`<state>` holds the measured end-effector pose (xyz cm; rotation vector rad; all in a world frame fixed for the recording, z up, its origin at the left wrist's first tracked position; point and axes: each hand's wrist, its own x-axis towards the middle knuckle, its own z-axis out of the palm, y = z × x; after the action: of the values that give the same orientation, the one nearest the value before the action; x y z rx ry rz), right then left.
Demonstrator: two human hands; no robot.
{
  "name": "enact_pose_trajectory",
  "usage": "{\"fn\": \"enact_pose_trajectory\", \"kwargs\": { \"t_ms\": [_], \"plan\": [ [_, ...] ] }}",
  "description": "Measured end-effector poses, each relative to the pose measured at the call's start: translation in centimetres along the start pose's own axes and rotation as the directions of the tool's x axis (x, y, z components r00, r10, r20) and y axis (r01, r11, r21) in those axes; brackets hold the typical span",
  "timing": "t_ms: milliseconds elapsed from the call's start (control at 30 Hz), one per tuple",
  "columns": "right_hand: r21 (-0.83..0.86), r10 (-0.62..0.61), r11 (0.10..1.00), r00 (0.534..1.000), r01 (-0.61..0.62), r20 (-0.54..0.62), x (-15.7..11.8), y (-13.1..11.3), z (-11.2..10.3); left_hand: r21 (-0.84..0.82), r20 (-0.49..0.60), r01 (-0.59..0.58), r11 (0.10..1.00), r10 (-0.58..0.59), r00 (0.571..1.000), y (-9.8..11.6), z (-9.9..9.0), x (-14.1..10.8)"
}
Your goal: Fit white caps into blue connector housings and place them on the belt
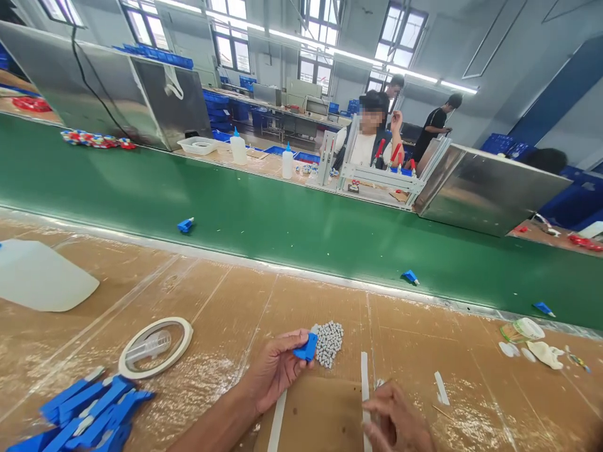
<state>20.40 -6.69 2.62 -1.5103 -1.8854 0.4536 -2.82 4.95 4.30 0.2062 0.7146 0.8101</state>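
Left hand (282,370): fingers closed on blue plastic piece (306,347), beside small grey pellets (330,344). Right hand (396,414): blurred, partly curled, grip unclear, at white tape strip (364,376) on brown cardboard (325,411).

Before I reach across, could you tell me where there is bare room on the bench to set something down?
Bare bench lies between the grey pile and the jar, beyond the short white strip, and between the tape ring and the left hand. It is crowded at the blue heap and where that hand meets the pile.
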Motion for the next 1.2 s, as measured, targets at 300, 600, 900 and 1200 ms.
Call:
{"fn": "enact_pose_trajectory", "kwargs": {
  "t_ms": [300, 600, 900, 1200],
  "plan": [
    [-0.547, 0.37, 0.648, 0.847, -0.53, -0.382, 18.5, 11.2, -6.3, 0.003, 0.08, -0.115, 0.993, 0.115, 0.99, -0.1, -0.5, 1.0],
    [-0.579, 0.226, 0.773, 0.965, -0.26, -0.132, 17.2, 12.7, -5.8, -0.039, 0.018, -0.176, 0.984, 0.176, 0.984, 1.2, -1.3, 2.0],
    [-0.399, 0.026, 0.916, 0.999, -0.038, -0.035, 9.9, 6.3, -3.6, -0.061, 0.004, -0.184, 0.981, 0.184, 0.983, 1.3, -1.4, 2.6],
    [-0.422, -0.145, 0.842, 0.895, 0.336, 0.423, 12.9, 1.4, 1.2, -0.014, 0.057, -0.179, 0.984, 0.18, 0.982, 0.4, -1.5, 3.2]
  ]
}}
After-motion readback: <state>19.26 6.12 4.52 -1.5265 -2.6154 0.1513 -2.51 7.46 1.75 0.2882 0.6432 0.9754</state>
